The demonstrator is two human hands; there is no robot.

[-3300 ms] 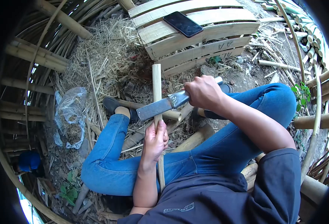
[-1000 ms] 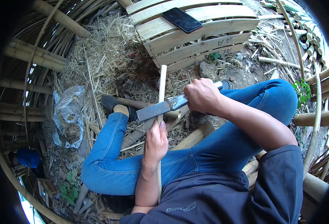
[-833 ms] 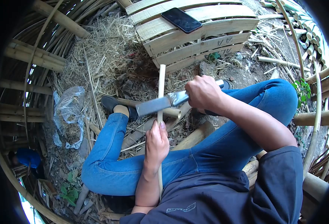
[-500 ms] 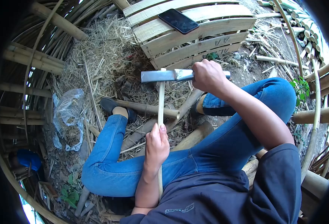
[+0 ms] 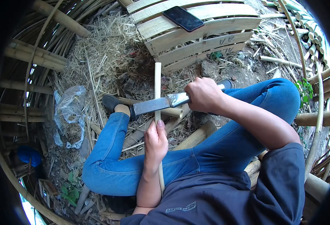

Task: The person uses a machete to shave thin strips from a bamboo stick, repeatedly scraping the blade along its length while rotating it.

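A pale bamboo strip (image 5: pixel 158 80) stands lengthwise in front of me, its lower end running down against my shirt. My left hand (image 5: pixel 156 144) is wrapped around it at mid-length, thumb along the front. My right hand (image 5: pixel 205 96) grips the handle of a broad-bladed knife (image 5: pixel 146 107). The blade lies across the strip, a short way above my left thumb, pointing left and slightly tilted down. Whether its edge bites into the strip cannot be made out.
A slatted wooden crate (image 5: pixel 206 24) with a phone (image 5: pixel 183 18) on top stands ahead. Bamboo poles (image 5: pixel 315 33) are stacked at far right. Clear plastic (image 5: pixel 71 107) lies left on straw (image 5: pixel 101 48). A bamboo pole (image 5: pixel 172 112) lies between my feet. A blue item (image 5: pixel 29 155) shows at left.
The knife has slid down the strip, from near its top end to just above my left hand. My right hand moved down with it; my left hand stays around the strip.
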